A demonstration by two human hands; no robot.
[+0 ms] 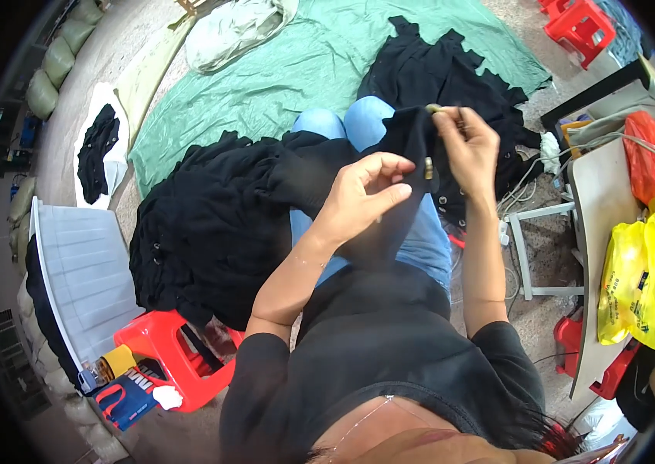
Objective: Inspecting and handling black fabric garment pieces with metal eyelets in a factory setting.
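Observation:
A black knit garment (397,220) with round gold-coloured buttons along its edge hangs between my hands and over my lap. My right hand (468,147) pinches its upper edge beside a button (433,109). My left hand (366,193) is curled at the left of the cloth, its thumb and index finger near another button (429,168). The cloth passes behind the left hand, and some of those fingers are hidden. On my left, a large heap of black garments (204,209) lies against my jeans-covered legs (429,251). More black garments (436,73) are spread beyond my knees.
A green sheet (258,100) covers the floor ahead. At left stand a red plastic stool (161,340) and a pale grey bin (84,263). Right of me, a table (604,182) bears yellow (637,271) and red bags (647,151); cables (525,185) trail beside it.

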